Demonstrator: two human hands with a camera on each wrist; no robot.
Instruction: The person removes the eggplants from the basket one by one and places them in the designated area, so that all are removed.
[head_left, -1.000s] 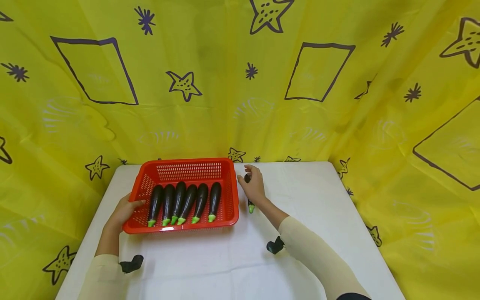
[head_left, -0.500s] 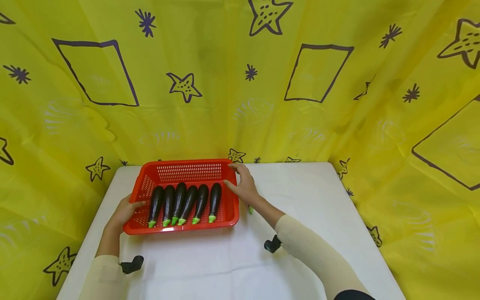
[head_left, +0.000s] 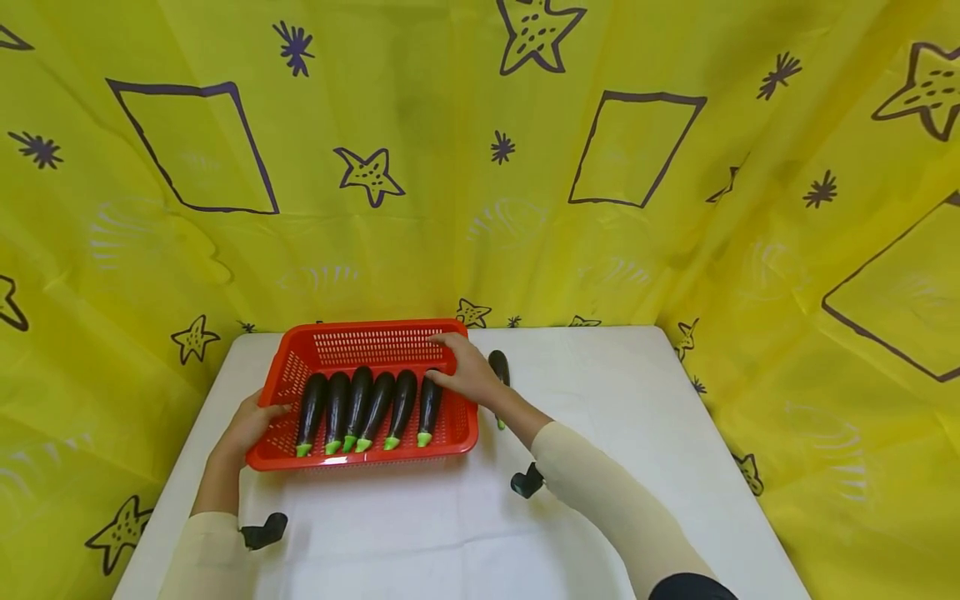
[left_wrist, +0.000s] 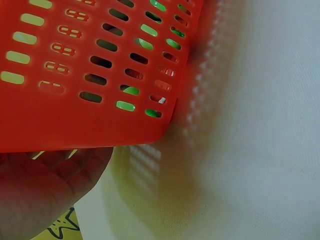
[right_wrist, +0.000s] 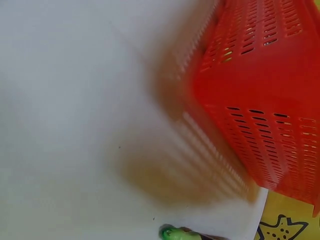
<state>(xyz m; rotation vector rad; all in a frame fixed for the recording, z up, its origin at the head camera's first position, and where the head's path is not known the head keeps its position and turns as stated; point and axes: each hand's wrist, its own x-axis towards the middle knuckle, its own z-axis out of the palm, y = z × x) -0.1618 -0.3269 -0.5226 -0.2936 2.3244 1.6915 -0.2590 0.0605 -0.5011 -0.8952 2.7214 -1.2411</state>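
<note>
A red perforated plastic basket [head_left: 375, 333] stands on the white table with several dark eggplants [head_left: 361, 404] lying side by side in it, green stems toward me. My left hand [head_left: 249, 425] grips the basket's left rim, thumb over the inside; the left wrist view shows its fingers [left_wrist: 82, 170] at the rim. My right hand [head_left: 468, 371] reaches over the right rim, thumb and fingers spread, with the thumb right at the top of the rightmost eggplant [head_left: 429, 412]. Another eggplant [head_left: 498, 367] lies on the table right of the basket, partly hidden by my right wrist.
The white table [head_left: 600, 400] extends to the right and in front of the basket. A yellow curtain [head_left: 420, 250] with drawn stars hangs behind it and along both sides. The loose eggplant's green stem [right_wrist: 180, 234] shows at the bottom of the right wrist view.
My right hand has moved left from above the loose eggplant, across the rim and into the basket's right side, uncovering that eggplant's top. The left hand has kept its hold on the rim.
</note>
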